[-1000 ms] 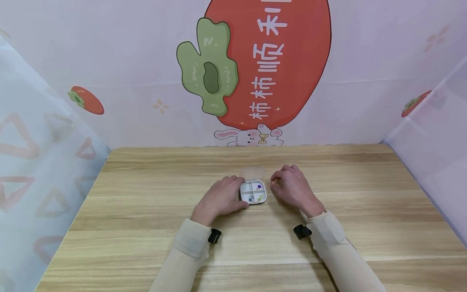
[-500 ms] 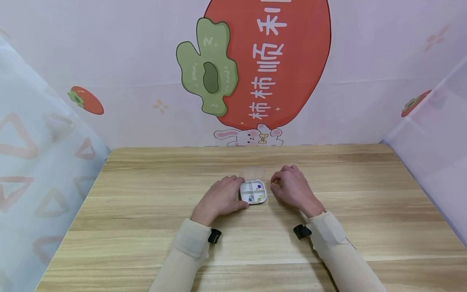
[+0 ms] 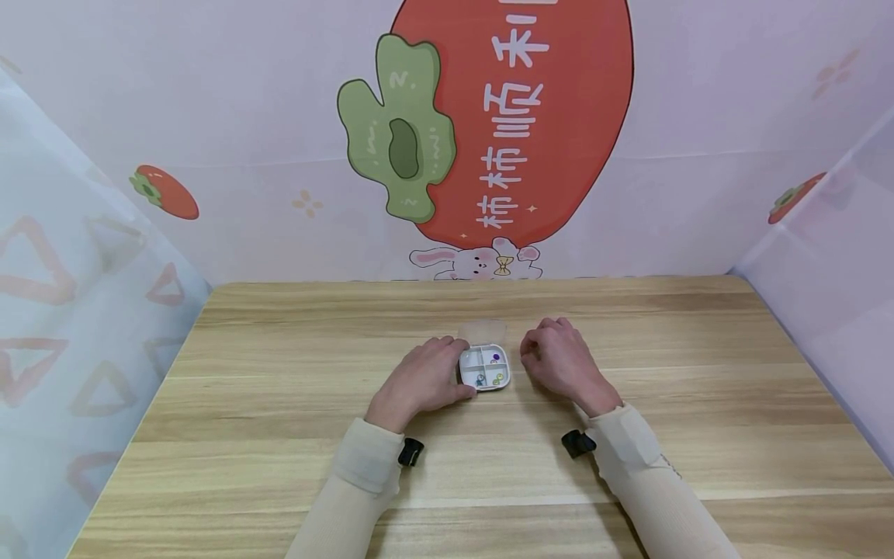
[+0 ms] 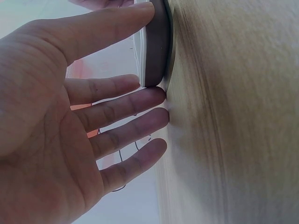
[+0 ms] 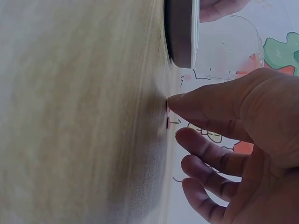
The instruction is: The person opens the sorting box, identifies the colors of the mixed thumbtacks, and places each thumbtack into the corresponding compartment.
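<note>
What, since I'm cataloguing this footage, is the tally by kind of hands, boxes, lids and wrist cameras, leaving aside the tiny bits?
Left hand and right hand: 2
Box: 1
Lid: 1
Left wrist camera and right wrist camera: 2
Total: 6

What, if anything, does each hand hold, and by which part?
Left hand grips the box by its left end. Whether the right hand holds the small red piece at its thumb cannot be told.
</note>
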{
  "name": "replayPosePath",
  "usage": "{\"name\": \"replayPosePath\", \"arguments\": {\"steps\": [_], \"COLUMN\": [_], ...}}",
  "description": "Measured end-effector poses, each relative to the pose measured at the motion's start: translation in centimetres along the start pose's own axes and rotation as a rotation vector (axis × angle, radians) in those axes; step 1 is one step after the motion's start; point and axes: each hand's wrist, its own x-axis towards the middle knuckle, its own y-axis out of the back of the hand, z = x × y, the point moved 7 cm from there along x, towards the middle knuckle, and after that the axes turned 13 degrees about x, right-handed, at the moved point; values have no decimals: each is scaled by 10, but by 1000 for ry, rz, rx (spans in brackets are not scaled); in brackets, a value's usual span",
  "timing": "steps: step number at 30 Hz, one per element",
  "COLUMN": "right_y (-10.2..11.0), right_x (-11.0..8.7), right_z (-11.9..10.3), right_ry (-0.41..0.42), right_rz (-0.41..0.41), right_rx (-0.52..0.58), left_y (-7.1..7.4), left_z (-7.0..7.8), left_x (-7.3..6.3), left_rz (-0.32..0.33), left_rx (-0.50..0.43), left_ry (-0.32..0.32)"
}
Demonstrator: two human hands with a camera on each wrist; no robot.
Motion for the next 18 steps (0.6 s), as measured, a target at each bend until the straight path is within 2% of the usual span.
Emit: {"name": "replayPosePath", "arguments": {"steps": [18], "right_y": [-1], "right_x": [0], "right_z": [1], "right_ry": [-7], "right_rz": [-7], "right_rx": [-9], "left_y": [0], "left_z": [0], "left_x": [0], "left_rz": [-1], "left_rx": [-5], "left_ry": [-2]}}
